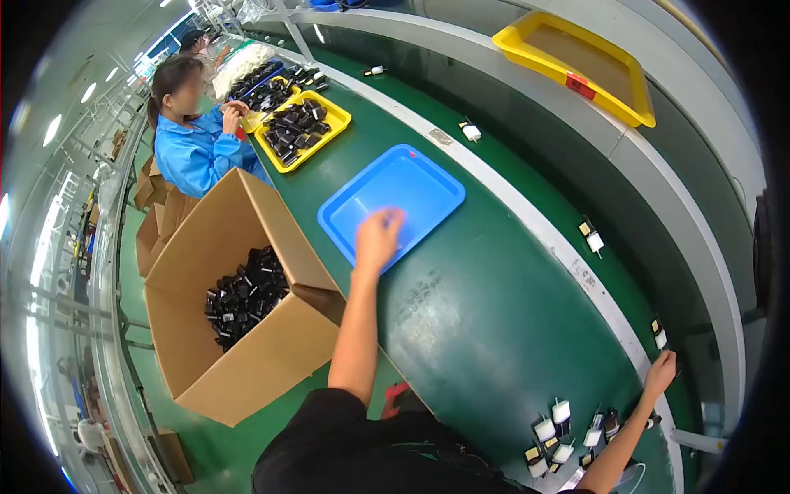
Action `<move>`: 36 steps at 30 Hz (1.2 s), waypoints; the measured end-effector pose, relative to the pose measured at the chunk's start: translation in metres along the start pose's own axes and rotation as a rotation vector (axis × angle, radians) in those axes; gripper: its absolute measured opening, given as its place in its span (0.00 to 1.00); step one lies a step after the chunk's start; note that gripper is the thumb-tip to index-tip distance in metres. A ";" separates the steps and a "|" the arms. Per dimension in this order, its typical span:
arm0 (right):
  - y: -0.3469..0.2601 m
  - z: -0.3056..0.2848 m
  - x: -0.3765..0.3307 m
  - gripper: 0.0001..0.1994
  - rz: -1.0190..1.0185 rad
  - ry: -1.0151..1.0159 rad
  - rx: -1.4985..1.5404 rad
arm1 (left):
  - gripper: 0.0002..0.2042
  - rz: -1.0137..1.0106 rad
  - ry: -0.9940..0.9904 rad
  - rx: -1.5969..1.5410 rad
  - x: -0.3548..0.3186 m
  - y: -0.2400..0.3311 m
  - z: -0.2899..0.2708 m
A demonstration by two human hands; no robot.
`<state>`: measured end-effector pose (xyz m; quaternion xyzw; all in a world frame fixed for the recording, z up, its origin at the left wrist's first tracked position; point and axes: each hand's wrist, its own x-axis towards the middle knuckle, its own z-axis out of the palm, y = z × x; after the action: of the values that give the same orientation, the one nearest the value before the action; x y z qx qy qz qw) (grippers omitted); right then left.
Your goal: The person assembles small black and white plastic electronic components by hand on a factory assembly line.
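Note:
My left hand (378,239) hangs over a blue plastic tray (333,216) on the green workbench, its fingers smeared by motion, so what they hold, if anything, does not show. On the far right my right hand (660,375) reaches over the pale rail to the green belt, fingers pinched together on something I cannot make out. Just beyond its fingertips lies a small black-and-white adapter-like part (659,333) with a yellowish face. Beside my right forearm, several similar white-and-black parts (545,430) lie in a loose cluster on the bench.
An open cardboard box (239,387) with many black parts (247,296) stands left of the bench. Further parts (591,237) lie spaced along the belt. A yellow tray (341,123) of black parts sits near a blue-clad co-worker (193,156). Another yellow tray (514,56) rests on the upper ledge.

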<state>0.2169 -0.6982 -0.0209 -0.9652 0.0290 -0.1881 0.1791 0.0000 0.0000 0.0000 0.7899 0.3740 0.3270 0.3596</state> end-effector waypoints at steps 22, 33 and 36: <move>-0.005 -0.008 -0.046 0.11 0.090 -0.158 -0.104 | 0.15 -0.660 0.644 -1.416 0.298 -0.140 0.002; -0.015 0.001 -0.058 0.13 0.132 -0.098 -0.057 | 0.12 -0.666 0.467 -1.642 0.284 -0.155 -0.039; -0.019 -0.009 -0.074 0.15 0.106 -0.059 -0.099 | 0.09 -0.710 0.382 -1.675 0.262 -0.132 -0.012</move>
<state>0.1442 -0.6744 -0.0324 -0.9751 0.0838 -0.1484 0.1416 0.0766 0.2815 -0.0357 0.0447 0.2888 0.4854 0.8240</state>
